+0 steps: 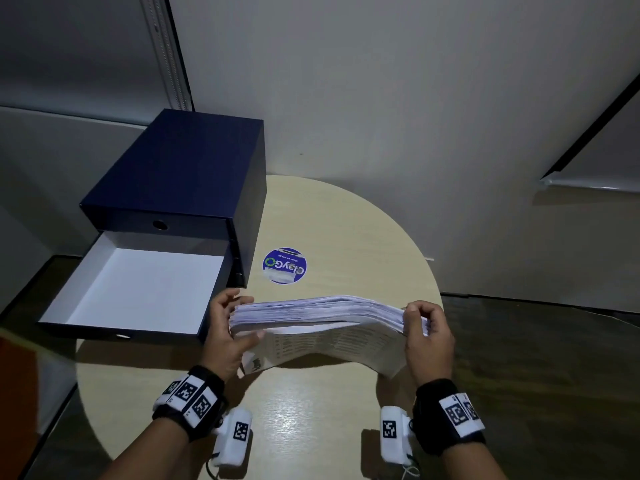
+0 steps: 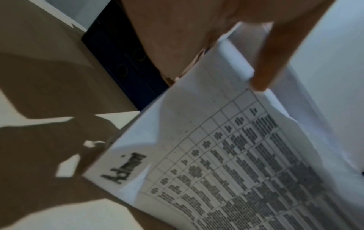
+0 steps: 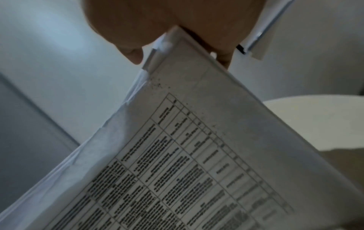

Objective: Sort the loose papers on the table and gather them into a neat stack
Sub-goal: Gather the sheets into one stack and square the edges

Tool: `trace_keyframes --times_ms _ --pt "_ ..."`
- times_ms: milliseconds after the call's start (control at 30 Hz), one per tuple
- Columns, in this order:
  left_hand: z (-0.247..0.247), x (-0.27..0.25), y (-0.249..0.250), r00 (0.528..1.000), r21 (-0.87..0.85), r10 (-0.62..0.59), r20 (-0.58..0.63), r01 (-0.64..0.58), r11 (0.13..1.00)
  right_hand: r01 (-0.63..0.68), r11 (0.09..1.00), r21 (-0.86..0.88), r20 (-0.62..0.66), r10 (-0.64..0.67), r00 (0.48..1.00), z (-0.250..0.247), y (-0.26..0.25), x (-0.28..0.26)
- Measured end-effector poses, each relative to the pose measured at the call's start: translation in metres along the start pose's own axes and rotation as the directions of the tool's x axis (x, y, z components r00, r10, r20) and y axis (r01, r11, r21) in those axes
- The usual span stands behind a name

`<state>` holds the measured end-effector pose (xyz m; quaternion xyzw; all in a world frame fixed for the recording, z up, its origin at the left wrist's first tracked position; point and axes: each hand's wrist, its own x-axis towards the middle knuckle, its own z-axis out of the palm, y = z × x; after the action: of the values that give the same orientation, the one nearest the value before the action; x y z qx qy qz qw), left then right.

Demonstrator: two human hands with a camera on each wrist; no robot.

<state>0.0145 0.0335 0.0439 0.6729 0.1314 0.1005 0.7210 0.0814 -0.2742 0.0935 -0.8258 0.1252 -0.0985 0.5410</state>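
Note:
A thick stack of white papers (image 1: pixel 322 317) stands on edge above the round table (image 1: pixel 311 410), its upper edges facing the camera and its printed front sheet toward me. My left hand (image 1: pixel 228 327) grips the stack's left end, thumb across the front sheet. My right hand (image 1: pixel 424 332) grips the right end, fingers curled over the top. The left wrist view shows a table-printed sheet (image 2: pixel 226 155) with "Admin" handwritten at a corner, a finger (image 2: pixel 263 70) lying on it. In the right wrist view the same printed sheet (image 3: pixel 197 155) is pinched at its corner by fingers (image 3: pixel 135 52).
A dark blue drawer box (image 1: pixel 180 174) sits on the table's left, its lower drawer (image 1: pixel 138 289) pulled out with a white, bare inside. A round blue sticker (image 1: pixel 284 265) lies mid-table. A wall rises behind; dark floor surrounds the table.

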Motion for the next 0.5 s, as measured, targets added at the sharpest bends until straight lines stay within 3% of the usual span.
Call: trace_keyframes --times_ms 100,200,300,367,433,500 --pt "0.001 -0.004 0.004 0.998 0.065 -0.038 0.041 0.035 0.997 0.057 0.994 -0.093 -0.049 -0.062 0.997 0.007 -0.021 0.001" --pt "0.003 -0.001 0.005 0.996 0.229 -0.047 0.072 0.029 0.973 0.093 0.962 -0.257 0.011 -0.093 0.996 0.020 -0.036 -0.002" --pt "0.010 0.002 0.015 1.000 0.355 -0.015 -0.024 0.023 0.935 0.223 0.820 -0.527 0.115 -0.192 0.975 0.026 -0.044 -0.007" --pt "0.014 0.002 0.023 0.996 0.422 0.091 -0.018 -0.074 0.904 0.442 0.708 -0.551 0.312 -0.316 0.896 0.027 -0.058 -0.014" --pt "0.023 0.004 0.037 0.978 0.479 0.205 0.036 -0.197 0.856 0.651 0.583 -0.486 0.559 -0.366 0.745 0.033 -0.074 -0.024" --pt "0.035 0.008 0.053 0.937 0.527 0.328 0.117 -0.339 0.779 0.761 0.484 -0.431 0.692 -0.364 0.623 0.044 -0.083 -0.028"
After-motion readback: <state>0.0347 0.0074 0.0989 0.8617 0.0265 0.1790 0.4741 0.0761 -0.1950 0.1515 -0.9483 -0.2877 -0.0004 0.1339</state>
